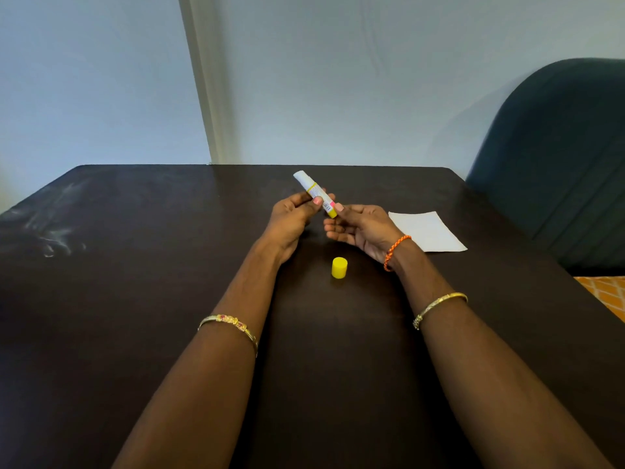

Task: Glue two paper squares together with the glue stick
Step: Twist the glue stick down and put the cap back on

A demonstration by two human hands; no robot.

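The left hand is gripping the uncapped glue stick, its long axis slanting up-left. The right hand is pinching its base, nearer the paper lying rightward.

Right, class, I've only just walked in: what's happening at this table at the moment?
A person holds an uncapped glue stick above a dark table. The left hand grips the tube's middle, while the right hand pinches its yellow base, with the white glue pointing away. The yellow cap stands on the table between the wrists. White paper lies flat to the right, with no hand on it.
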